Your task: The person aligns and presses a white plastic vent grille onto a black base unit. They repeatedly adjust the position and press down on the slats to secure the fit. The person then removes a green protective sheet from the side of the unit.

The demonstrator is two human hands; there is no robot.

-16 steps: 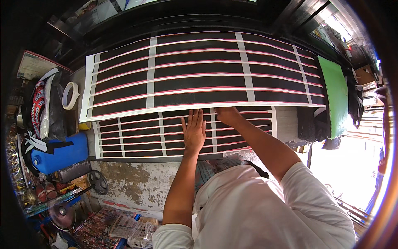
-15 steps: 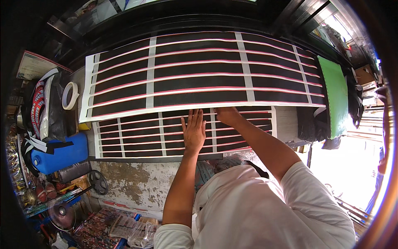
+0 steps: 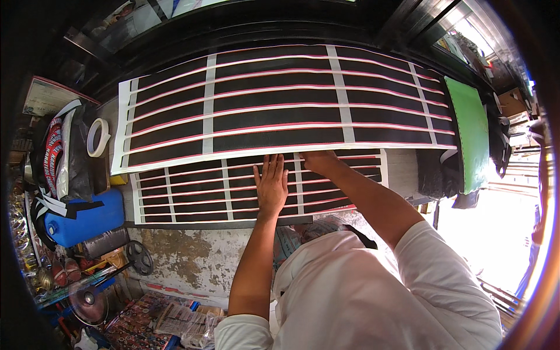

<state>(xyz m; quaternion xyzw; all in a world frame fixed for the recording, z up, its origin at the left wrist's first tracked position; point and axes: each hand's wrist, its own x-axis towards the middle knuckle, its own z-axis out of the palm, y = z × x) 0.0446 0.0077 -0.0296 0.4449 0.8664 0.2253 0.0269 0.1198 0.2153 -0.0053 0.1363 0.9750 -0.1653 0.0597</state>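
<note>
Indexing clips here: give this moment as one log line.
left hand: flat on lower striped sheet | right hand: at edge of upper striped sheet, grip unclear | tape roll: left side

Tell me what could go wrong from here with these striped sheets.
Your right hand is at the front edge of the upper striped sheet, fingertips hidden, so it might snag or crease that edge. Your left hand lies flat on the lower striped sheet; uneven pressure could shift or wrinkle it. The tape roll is near the upper striped sheet's left end, so a sideways slip might bump it.
</note>
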